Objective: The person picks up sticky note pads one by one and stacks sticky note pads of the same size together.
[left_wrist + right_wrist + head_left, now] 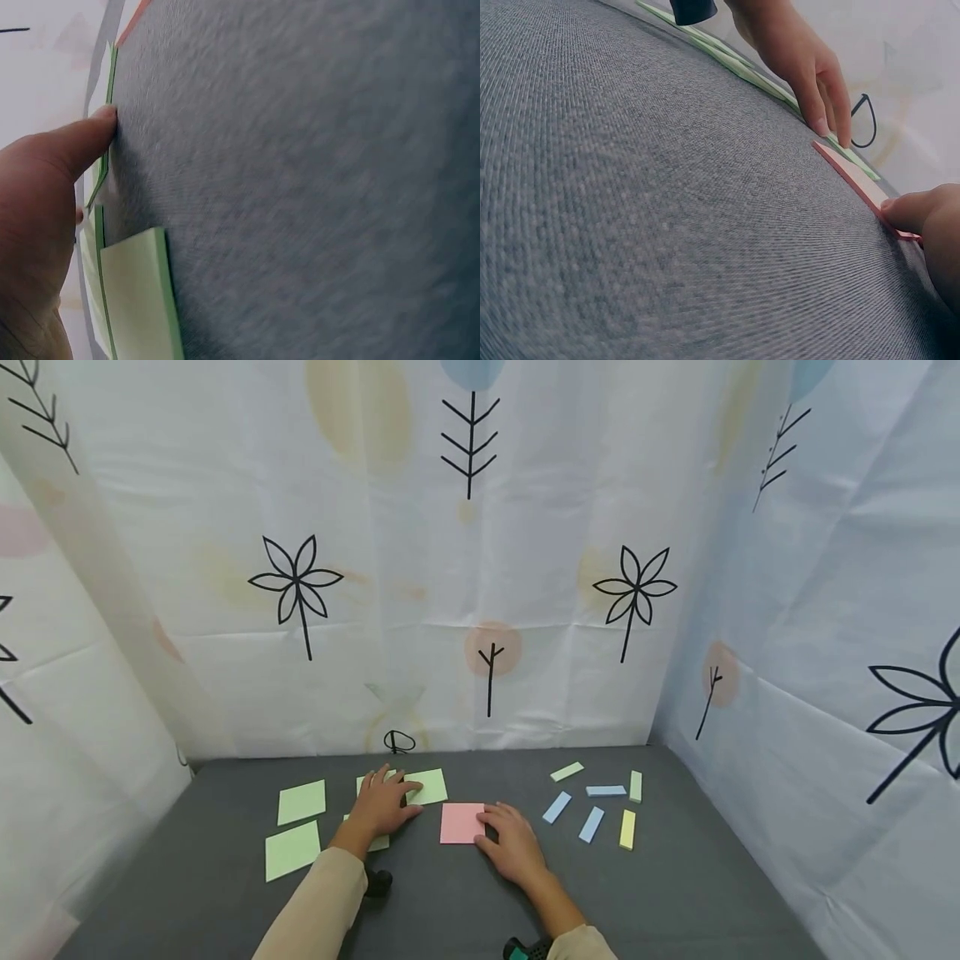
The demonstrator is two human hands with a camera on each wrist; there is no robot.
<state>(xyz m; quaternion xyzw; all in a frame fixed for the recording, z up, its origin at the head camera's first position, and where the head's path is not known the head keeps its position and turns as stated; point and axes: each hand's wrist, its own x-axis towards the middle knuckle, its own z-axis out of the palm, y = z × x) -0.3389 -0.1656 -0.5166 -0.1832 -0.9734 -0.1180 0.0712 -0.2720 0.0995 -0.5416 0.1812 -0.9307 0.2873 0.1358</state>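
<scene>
On the grey table my left hand (pixel 384 806) reaches over several light-green sticky note pads. Its thumb touches the near edge of one green pad (pixel 427 787), and its fingers spread at that pad's left side; the left wrist view shows the thumb (pixel 94 139) there, the other fingers mostly hidden. A square pink sticky note pad (pixel 459 823) lies flat just right of that. My right hand (pixel 516 847) holds the pink pad by its right side, with the thumb near the lower corner and fingers at the upper one. In the right wrist view the thumb (pixel 911 210) rests on the pink pad's edge.
Two green pads (pixel 302 802) (pixel 292 852) lie at the left. Narrow blue strips (pixel 591 824), pale green strips (pixel 636 786) and a yellow strip (pixel 627 829) are scattered at the right. A printed white curtain (pixel 390 693) closes off the back and sides.
</scene>
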